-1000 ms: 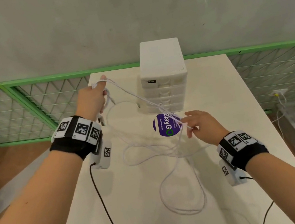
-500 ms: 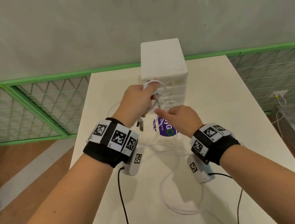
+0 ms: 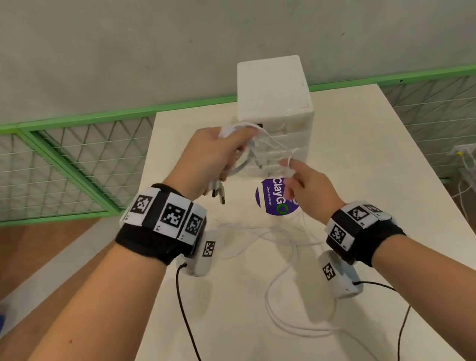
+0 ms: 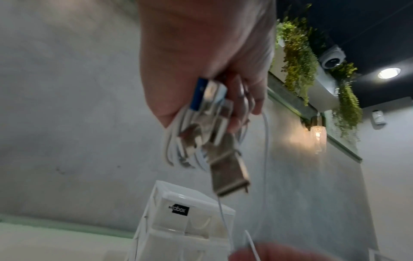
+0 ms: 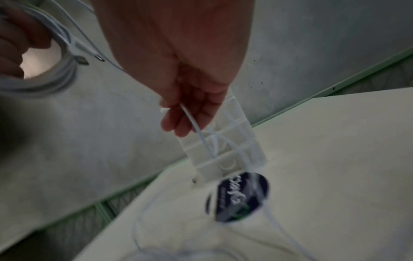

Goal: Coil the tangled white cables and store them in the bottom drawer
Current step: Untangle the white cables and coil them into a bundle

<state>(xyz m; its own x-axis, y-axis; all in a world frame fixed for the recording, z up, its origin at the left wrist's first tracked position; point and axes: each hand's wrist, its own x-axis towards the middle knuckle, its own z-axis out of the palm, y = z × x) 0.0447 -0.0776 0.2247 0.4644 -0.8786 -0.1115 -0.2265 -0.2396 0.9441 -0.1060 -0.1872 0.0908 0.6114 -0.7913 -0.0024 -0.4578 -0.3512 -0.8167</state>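
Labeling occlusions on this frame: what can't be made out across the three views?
- Cable count in the coil: head view, left hand covers it.
- Bottom drawer: head view, right hand and strands hide whether it's shut.
- USB plugs: left wrist view, blurred.
- Purple sticker text: right wrist view, motion-smeared.

Drawer unit [image 3: 274, 104] behind cables [image 3: 281, 271] — on table [image 3: 395, 216]

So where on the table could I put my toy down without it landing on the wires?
Bare table lies right of the drawer box and round sticker, and along the left edge beside the left hand. The middle is crowded with loose white cables.
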